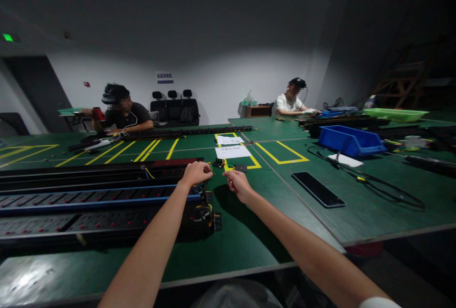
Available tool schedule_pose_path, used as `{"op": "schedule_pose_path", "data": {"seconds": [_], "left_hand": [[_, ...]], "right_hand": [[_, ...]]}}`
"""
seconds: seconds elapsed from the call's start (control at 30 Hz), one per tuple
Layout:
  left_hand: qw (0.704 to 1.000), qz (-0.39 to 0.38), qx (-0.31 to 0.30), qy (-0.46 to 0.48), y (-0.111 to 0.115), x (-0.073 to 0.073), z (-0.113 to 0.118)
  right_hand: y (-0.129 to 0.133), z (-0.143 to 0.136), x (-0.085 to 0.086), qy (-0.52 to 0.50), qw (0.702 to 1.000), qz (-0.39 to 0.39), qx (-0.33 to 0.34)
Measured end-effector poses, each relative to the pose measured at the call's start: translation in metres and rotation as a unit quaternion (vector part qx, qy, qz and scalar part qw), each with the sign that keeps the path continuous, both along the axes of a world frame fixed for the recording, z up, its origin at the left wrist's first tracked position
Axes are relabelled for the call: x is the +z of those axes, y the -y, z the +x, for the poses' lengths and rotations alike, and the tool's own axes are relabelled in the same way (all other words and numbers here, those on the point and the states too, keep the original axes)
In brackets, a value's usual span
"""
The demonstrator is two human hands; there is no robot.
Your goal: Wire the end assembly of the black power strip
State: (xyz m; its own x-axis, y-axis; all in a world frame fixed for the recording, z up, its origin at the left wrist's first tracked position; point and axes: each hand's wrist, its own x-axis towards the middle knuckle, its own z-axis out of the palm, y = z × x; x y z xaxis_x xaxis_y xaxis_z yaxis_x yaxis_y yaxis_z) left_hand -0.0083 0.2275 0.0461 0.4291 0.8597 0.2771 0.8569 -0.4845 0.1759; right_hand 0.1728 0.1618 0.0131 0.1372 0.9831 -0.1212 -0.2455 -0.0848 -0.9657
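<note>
Long black strips with red dots lie side by side on the green table, one edged in blue. My left hand is closed at the right end of the strips, fingers pinched by a thin green-yellow wire; its exact grip is too small to tell. Just to its right, my right hand is closed too, thumb and forefinger pinched over the table, with whatever they hold too small to make out. Beyond the hands lie a small black part and a white paper sheet.
A dark phone lies to the right. Farther right are a blue bin, a looped black cable and a green tray. Two people sit at the far side, at left and right.
</note>
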Motion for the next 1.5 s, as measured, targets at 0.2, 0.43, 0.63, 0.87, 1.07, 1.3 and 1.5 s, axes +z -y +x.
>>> {"op": "schedule_pose_path", "data": {"seconds": [0.2, 0.43, 0.63, 0.87, 1.07, 1.3, 1.5], "left_hand": [[1.000, -0.002, 0.001, 0.001, -0.0006, -0.0003, -0.0008], [1.000, -0.005, 0.006, -0.001, 0.0000, -0.0002, -0.0003], [1.000, -0.004, 0.012, -0.005, -0.0003, -0.0002, 0.0001], [1.000, 0.006, -0.002, 0.002, -0.0025, -0.0025, -0.0015], [1.000, 0.003, 0.003, -0.004, -0.0017, -0.0016, -0.0006], [1.000, 0.007, 0.001, -0.005, -0.0016, -0.0026, -0.0007], [1.000, 0.004, 0.009, -0.009, -0.0003, -0.0015, 0.0002]], "right_hand": [[0.0005, -0.0001, 0.0006, 0.000, 1.000, 0.001, 0.000], [-0.0010, -0.0005, -0.0010, -0.003, 1.000, 0.006, 0.003], [-0.0012, -0.0003, -0.0012, -0.004, 1.000, 0.005, 0.003], [-0.0003, -0.0004, -0.0003, 0.000, 1.000, 0.004, 0.003], [-0.0007, -0.0003, -0.0011, -0.002, 1.000, 0.008, 0.005], [-0.0005, -0.0006, 0.0000, 0.002, 1.000, 0.003, 0.005], [-0.0013, 0.0000, -0.0015, 0.004, 1.000, 0.005, 0.010]]}}
